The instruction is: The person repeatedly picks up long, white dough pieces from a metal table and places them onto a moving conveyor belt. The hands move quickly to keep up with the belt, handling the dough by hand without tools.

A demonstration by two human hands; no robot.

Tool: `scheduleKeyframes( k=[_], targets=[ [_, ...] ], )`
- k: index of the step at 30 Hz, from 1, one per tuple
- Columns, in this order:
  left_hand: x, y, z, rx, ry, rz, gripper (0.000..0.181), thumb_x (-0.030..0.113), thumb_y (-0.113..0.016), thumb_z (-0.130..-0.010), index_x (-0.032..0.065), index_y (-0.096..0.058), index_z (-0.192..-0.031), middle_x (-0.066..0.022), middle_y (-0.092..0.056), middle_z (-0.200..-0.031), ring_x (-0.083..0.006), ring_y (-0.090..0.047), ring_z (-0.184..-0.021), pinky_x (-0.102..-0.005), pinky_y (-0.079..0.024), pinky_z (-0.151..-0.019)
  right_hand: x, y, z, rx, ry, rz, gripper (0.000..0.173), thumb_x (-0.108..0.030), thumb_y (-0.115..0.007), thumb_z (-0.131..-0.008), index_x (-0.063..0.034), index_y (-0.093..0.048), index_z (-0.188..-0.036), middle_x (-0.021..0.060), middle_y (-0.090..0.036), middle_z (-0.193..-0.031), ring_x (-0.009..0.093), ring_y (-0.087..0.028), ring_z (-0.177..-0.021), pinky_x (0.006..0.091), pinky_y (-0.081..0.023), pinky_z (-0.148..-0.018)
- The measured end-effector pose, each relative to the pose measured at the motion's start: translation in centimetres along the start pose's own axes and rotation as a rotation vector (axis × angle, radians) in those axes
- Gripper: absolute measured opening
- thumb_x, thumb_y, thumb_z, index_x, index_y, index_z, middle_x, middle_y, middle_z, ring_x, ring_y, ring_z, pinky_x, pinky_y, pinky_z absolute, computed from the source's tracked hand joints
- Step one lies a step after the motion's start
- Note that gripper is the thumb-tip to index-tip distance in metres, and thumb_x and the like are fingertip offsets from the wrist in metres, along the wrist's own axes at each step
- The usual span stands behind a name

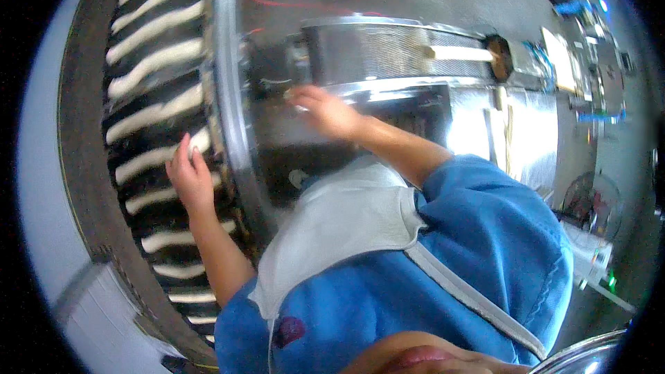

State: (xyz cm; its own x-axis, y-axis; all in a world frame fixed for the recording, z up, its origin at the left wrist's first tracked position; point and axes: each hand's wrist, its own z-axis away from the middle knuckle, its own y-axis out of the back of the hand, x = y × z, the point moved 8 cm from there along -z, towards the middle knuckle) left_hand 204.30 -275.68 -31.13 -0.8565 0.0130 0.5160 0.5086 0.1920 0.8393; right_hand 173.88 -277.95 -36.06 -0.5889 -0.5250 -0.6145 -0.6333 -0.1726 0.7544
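Note:
My left hand (191,176) is over a black slotted bed, its fingertips at one of several long pale strips (145,163) that look like dough. The fingers are apart and seem to touch that strip without gripping it. My right hand (324,111) is blurred and hangs over the floor between the bed and a mesh conveyor (384,54). A small pale spot shows at its fingertips; whether it holds something cannot be told. On the mesh conveyor lies a pale dough-like rope (460,53), reaching to a round dark opening (500,57).
A shiny metal rail (234,62) runs along the bed's near side. Beside the mesh conveyor is a bright metal surface (532,130) with long pale pieces on it. A red hose or cable (291,4) crosses the floor. A fan (592,200) and machinery stand at the right.

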Motion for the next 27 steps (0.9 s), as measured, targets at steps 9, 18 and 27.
scheduleKeyframes(
  k=[9,18,27],
  targets=[
    [31.1,-22.1,-2.8,-0.624,-0.5,0.327,0.031,0.007,-0.057,-0.087,0.002,-0.059,-0.117,-0.0185,-0.061,-0.115,-0.0353,-0.056,-0.109,-0.0415,-0.042,-0.098,24.9,21.0,47.6,0.756,-1.19,0.116,0.023,-0.003,-0.057,-0.084,0.001,-0.061,-0.107,0.0131,-0.066,-0.099,0.02,-0.063,-0.087,0.0304,-0.053,-0.074],
    [47.2,-40.6,-0.7,-0.685,-0.831,-0.272,0.072,0.015,-0.066,-0.082,0.0177,-0.032,-0.145,-0.0162,-0.028,-0.147,-0.0369,-0.031,-0.132,-0.056,-0.027,-0.107,33.5,25.3,49.0,0.956,-1.121,-0.127,0.016,-0.012,-0.057,-0.089,-0.0077,-0.068,-0.1,0.0092,-0.07,-0.089,0.022,-0.068,-0.085,0.0332,-0.051,-0.079],
    [42.9,-41.5,-4.0,-0.528,-0.758,-0.467,0.071,0.014,-0.067,-0.083,0.0242,-0.035,-0.145,-0.0102,-0.05,-0.127,-0.0317,-0.048,-0.116,-0.0468,-0.042,-0.096,41.7,27.6,45.7,1.158,-0.889,-0.418,0.021,-0.007,-0.059,-0.09,-0.007,-0.063,-0.11,0.0066,-0.065,-0.098,0.016,-0.063,-0.09,0.029,-0.051,-0.08]
  ],
)
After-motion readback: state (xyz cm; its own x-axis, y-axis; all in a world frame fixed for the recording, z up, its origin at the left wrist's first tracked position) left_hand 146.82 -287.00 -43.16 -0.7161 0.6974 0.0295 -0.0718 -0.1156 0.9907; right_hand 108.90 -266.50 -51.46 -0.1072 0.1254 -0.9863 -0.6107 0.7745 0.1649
